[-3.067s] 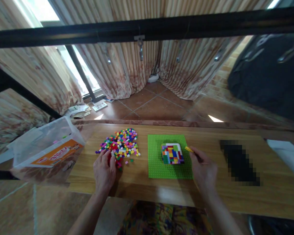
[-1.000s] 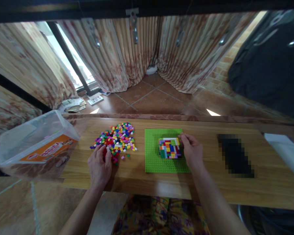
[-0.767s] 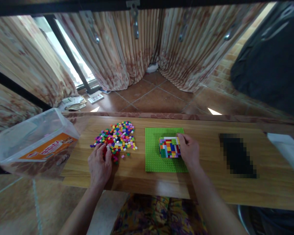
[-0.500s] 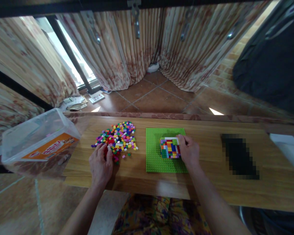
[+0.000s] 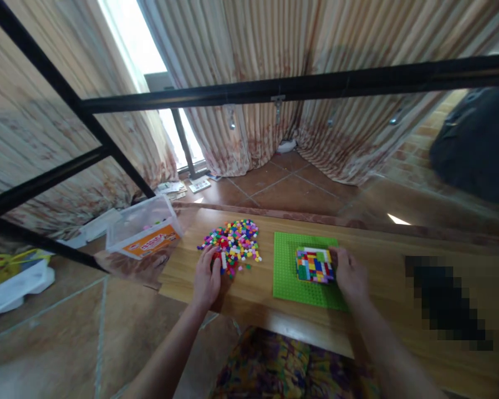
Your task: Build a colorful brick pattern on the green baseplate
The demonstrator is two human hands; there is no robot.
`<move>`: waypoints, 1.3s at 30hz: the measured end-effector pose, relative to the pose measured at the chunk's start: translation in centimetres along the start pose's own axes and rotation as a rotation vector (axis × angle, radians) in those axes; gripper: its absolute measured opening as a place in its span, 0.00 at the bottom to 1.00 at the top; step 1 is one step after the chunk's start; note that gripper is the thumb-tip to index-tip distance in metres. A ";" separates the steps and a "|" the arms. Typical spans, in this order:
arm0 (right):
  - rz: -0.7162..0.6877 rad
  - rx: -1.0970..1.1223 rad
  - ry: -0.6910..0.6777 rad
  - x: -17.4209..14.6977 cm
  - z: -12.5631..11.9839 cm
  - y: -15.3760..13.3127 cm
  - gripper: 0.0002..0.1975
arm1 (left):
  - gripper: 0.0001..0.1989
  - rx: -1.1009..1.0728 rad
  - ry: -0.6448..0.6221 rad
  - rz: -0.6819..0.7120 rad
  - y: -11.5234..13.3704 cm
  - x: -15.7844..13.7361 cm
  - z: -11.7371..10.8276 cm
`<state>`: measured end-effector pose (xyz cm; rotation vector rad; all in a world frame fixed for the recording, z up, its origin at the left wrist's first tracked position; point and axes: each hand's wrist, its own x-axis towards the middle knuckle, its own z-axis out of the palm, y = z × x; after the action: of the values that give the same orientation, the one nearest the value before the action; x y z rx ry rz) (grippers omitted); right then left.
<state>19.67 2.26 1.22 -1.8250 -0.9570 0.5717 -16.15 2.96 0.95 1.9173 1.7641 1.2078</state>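
My left hand (image 5: 208,277) is at the near-left edge of a loose pile of small coloured toy bricks (image 5: 237,238). Its fingers are curled, with a white toy brick (image 5: 223,260) at the thumb and fingertips. A green studded baseplate (image 5: 283,271) lies to the right of the pile. On it is a low square toy-brick build (image 5: 315,266) in many colours, with white bricks along its far edge. My right hand (image 5: 351,274) is closed at the build's right side, thumb and fingers against its far-right corner. Part of the right fingertips is hidden.
A clear plastic box (image 5: 139,224) with an orange label stands left of the wooden table (image 5: 253,299). A pixelated dark object (image 5: 447,299) is at the right. Beyond the table are a black metal frame (image 5: 199,98), curtains (image 5: 253,50) and tiled floor.
The head view has turned left and tilted up, so everything sits further right and more of the black frame shows. Both hands stay by the pile and the build.
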 end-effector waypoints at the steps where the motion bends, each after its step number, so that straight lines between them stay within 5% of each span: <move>1: 0.034 0.050 -0.006 0.0 -0.1 0.3 0.29 | 0.17 -0.029 -0.002 -0.006 0.0 -0.2 -0.2; 9: -0.044 -0.106 -0.027 0.0 -0.9 1.6 0.29 | 0.22 -0.074 -0.061 0.001 1.3 -1.8 -1.1; 17: -0.085 -0.233 -0.011 -0.4 -1.1 1.5 0.31 | 0.20 0.206 -0.228 0.220 2.3 -0.5 -1.5; 29: -0.109 -0.125 0.023 -0.7 -0.7 1.2 0.28 | 0.13 0.251 -0.146 0.202 2.4 0.3 -0.5; 34: -0.069 0.084 0.017 -0.7 -0.3 1.6 0.28 | 0.14 0.097 -0.094 0.182 6.0 1.1 -0.5; 39: -0.073 0.130 0.021 -0.9 -0.3 1.1 0.27 | 0.10 -0.137 -0.241 0.241 11.1 0.9 2.4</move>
<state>19.78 1.12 0.37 -1.6712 -0.9468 0.5556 -6.82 2.14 7.44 2.1361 1.3270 1.0848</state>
